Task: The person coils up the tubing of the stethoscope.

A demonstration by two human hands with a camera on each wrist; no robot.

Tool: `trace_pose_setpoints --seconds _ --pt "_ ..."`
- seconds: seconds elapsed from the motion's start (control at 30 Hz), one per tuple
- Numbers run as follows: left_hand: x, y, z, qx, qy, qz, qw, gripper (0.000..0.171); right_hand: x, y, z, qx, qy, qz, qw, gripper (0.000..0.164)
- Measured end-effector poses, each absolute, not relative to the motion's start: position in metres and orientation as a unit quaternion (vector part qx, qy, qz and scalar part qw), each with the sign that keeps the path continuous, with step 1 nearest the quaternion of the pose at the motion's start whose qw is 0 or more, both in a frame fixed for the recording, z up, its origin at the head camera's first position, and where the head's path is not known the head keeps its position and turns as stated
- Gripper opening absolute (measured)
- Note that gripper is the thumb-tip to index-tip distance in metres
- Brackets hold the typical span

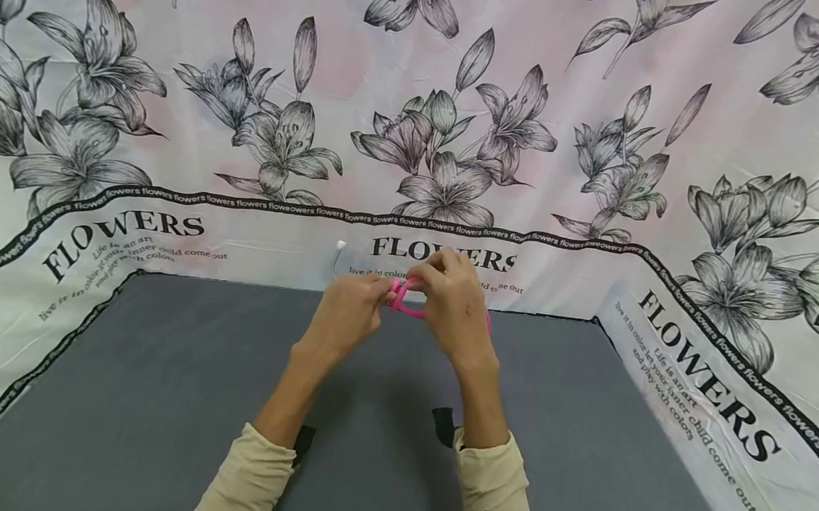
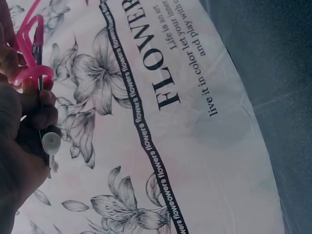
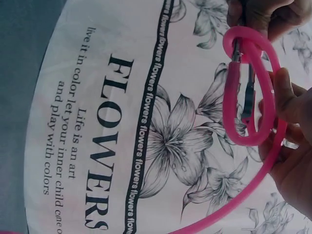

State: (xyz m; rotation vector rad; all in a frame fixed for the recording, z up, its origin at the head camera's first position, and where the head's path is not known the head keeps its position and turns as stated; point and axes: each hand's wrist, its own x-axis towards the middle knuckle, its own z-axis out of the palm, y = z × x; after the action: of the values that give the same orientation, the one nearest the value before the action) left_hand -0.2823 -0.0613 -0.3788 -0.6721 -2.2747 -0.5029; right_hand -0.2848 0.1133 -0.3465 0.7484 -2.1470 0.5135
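A stethoscope with pink tubing (image 3: 229, 105) and metal ear tubes (image 3: 236, 51) is held up between both hands. My left hand (image 1: 344, 314) grips the ear tubes close to where the tubing coils round them. One white ear tip (image 2: 51, 143) sticks out below its fingers; a white ear tip (image 1: 340, 245) also shows above that hand in the head view. My right hand (image 1: 458, 303) pinches the tubing between thumb and fingers, beside a bent loop of it. From there a length of tubing curves down and away in the right wrist view. The chest piece is not visible.
A grey tabletop (image 1: 189, 398) lies below the hands. White cloth (image 1: 280, 245) printed with flowers and lettering rises behind it and along both sides. Dark straps (image 1: 442, 426) show near the cuffs of the beige sleeves (image 1: 248, 475).
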Motion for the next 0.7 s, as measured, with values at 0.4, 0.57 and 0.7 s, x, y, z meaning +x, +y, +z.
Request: trace_pose_setpoints --seconds 0.4,0.57,0.7 --pt "-0.282 -0.064 -0.376 -0.325 -0.87 -0.192 0.318 0.016 -0.276 0.114 -0.342 0.223 -0.878 0.211 0.368 0.011" --pt "-0.281 -0.063 -0.376 -0.35 -0.855 -0.184 0.335 0.018 -0.275 0.115 -0.341 0.209 -0.883 0.217 0.36 0.014" --pt "-0.28 -0.062 -0.376 -0.355 -0.854 -0.172 0.341 0.03 -0.277 0.118 -0.341 0.211 -0.881 0.232 0.355 0.014"
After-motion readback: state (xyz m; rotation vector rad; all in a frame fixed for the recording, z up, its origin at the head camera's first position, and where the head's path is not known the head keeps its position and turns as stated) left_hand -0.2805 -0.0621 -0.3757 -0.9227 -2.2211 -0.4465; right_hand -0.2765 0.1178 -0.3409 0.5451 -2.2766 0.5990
